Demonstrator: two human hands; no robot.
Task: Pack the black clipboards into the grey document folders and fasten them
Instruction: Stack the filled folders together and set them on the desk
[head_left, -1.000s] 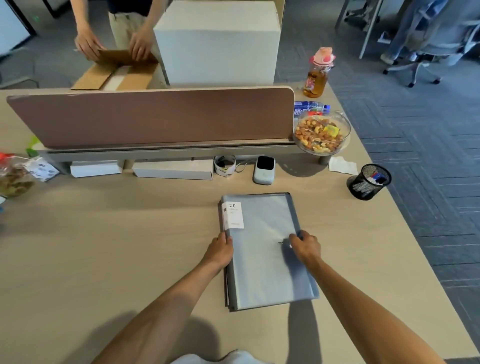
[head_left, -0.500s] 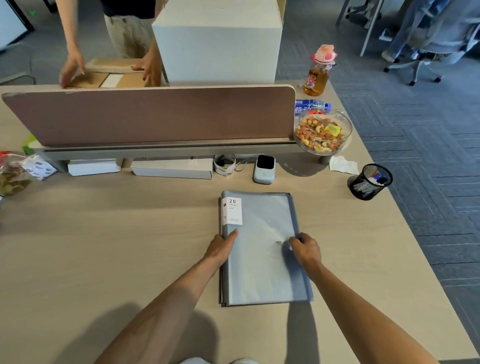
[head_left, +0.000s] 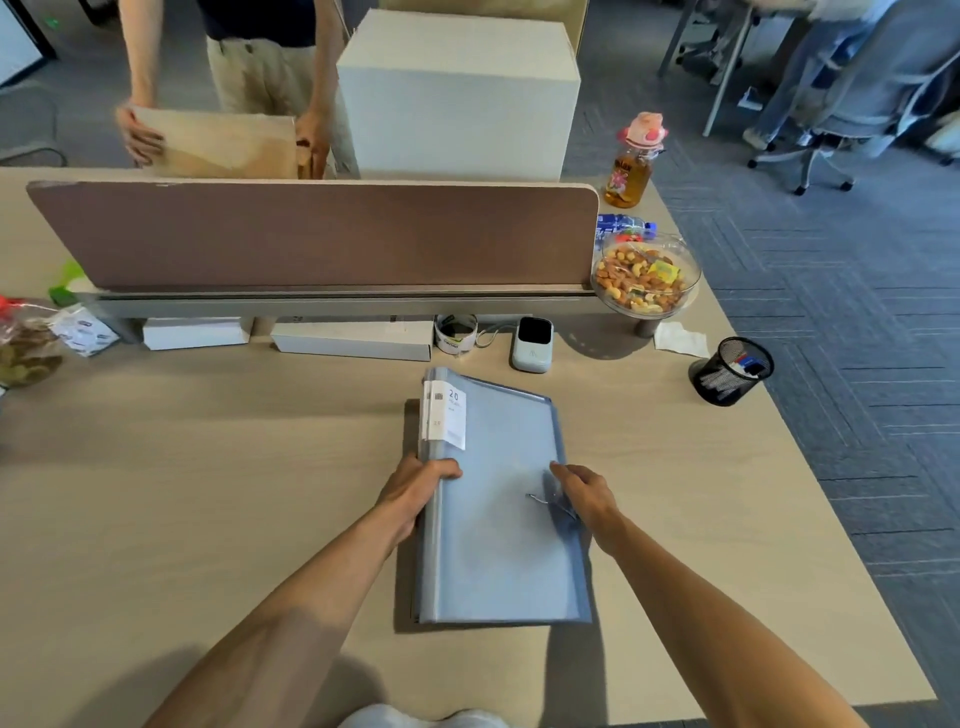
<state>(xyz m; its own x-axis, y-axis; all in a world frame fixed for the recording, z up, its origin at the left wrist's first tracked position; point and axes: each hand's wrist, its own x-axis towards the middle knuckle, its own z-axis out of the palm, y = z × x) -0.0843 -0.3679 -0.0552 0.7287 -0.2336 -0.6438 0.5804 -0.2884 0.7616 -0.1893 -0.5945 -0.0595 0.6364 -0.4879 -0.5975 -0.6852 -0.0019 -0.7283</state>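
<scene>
Currently the grey document folder (head_left: 493, 499) lies closed on the bench (head_left: 208, 493), at centre frame, its far end lifted slightly off the surface. Left hand (head_left: 415, 486) holds the spine edge, thumb on top of the cover, fingers wrapped around the side. Right hand (head_left: 584, 491) rests on the right edge with fingers pinched narrow at the thin cord fastener (head_left: 543, 500); whether it actually holds the cord cannot be told. White label (head_left: 447, 418) sits at the folder's upper-left corner. Black mesh pen cup (head_left: 730, 370) stands well apart at mid right. No clipboard visible.
</scene>
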